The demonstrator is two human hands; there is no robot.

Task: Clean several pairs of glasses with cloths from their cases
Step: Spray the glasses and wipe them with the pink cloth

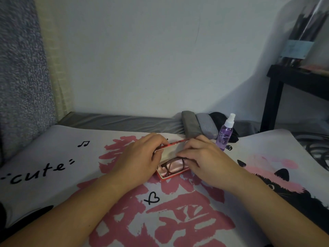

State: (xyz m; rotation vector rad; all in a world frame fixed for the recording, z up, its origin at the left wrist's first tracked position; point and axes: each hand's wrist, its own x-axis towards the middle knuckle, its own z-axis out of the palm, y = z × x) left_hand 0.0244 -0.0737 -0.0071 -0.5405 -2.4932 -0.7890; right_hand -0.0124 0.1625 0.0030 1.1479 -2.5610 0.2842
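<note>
A printed cloth (53, 157) with pink brush marks, a black cat and the word "cute" covers the bed (115, 121), whose grey sheet shows along the far edge by the wall. A black side table (274, 97) stands at the far right corner.

The left hand (140, 157) and the right hand (203, 157) meet near the middle of the printed cloth, towards its far edge, both over an open red case (167, 175). The left hand's fingers (160, 139) are curled over the raised lid (174, 142), gripping its left end. The right hand's fingers (185, 154) are bent and held close together, resting along the lid's inner face just above the case's contents; whether they pinch anything I cannot tell.

Inside the case lie dark-framed glasses (171, 166) on a pale pink cloth (176, 167).

At the far edge, right of the hands, three closed cases lie side by side: a dark grey case (190, 124), a light grey case (207, 125) and a black case (219, 116). A purple spray bottle (225, 134) with a white nozzle stands just in front of them.
</note>
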